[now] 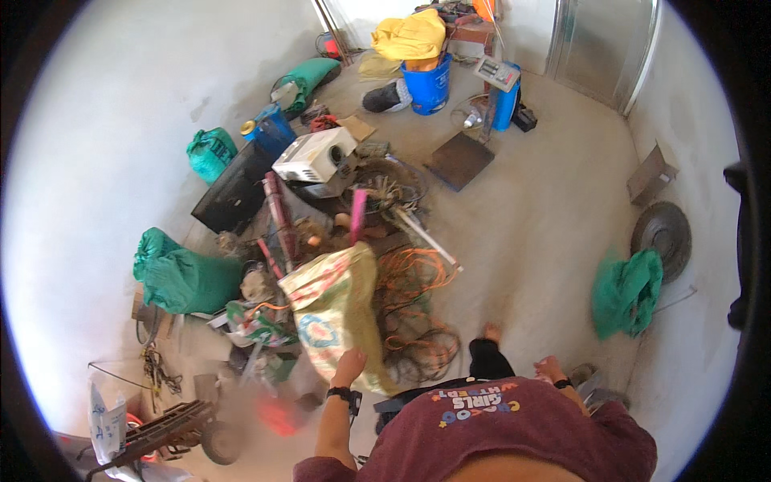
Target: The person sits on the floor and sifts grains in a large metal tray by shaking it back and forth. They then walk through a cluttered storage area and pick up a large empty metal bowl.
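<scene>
A woven plastic sack [337,307], yellowish with printed patterns, stands or hangs in front of me, left of my legs. My left hand [349,366] is closed on its near end; the exact grip is partly hidden. My right hand [548,369] is beside my right hip, fingers curled, with nothing visible in it. A bright pink strip [358,217] shows just beyond the sack's far edge; whether it is inside cannot be told. Tangled orange cord [421,343] lies on the floor right of the sack.
Clutter spreads leftward: a green sack [190,274], a white box-shaped appliance [316,153], a black panel [235,187] and a hand cart [162,431]. Farther off are a platform scale [461,159] and a blue bin [427,84]. Green netting or sacking [629,295] lies by the right wall.
</scene>
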{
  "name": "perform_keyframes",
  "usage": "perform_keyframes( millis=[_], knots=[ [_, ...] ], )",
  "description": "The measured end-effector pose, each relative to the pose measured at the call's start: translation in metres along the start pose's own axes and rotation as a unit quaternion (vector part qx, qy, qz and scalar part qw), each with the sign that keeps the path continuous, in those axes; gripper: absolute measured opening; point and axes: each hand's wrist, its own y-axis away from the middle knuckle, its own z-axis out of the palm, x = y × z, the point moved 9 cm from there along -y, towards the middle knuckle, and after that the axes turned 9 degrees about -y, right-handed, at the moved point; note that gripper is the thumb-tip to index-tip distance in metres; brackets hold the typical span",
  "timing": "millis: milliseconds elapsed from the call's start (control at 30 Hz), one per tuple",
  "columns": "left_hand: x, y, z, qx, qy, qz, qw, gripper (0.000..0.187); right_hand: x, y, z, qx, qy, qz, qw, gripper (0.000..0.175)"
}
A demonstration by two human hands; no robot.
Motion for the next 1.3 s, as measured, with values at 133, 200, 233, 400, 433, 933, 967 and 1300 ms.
perform_keyframes(
  millis=[133,200,233,400,433,933,967,1300],
  knots=[
    [0.125,-0.023,0.055,-0.15,-0.033,0.07,0.986,0.04,-0.013,-0.096,-0.145,-0.02,-0.058,-0.016,0.998,0.037],
    [0.186,-0.046,0.065,-0.191,-0.001,0.097,0.977,0.04,-0.041,-0.135,-0.236,0.073,-0.097,-0.092,0.988,0.039],
    [0.212,-0.061,0.06,-0.168,0.03,0.095,0.981,0.039,-0.056,-0.157,-0.274,0.11,-0.119,-0.107,0.981,0.039],
    [0.291,-0.125,0.044,-0.101,0.08,0.082,0.988,0.036,-0.128,-0.242,-0.379,0.119,-0.121,-0.172,0.97,0.041],
    [0.3,-0.14,0.042,-0.096,0.083,0.084,0.988,0.036,-0.142,-0.259,-0.387,0.1,-0.121,-0.179,0.971,0.041],
    [0.456,-0.413,-0.061,-0.041,0.049,0.088,0.994,0.043,-0.132,-0.471,-0.498,-0.019,-0.108,-0.105,0.988,0.03],
    [0.471,-0.428,-0.077,0.007,0.054,0.125,0.991,0.043,-0.131,-0.474,-0.508,-0.056,-0.165,-0.107,0.979,0.032],
    [0.471,-0.474,-0.086,0.016,0.132,-0.228,0.964,0.041,-0.376,-0.723,-0.515,-0.124,0.301,-0.623,0.712,0.04]
  ],
)
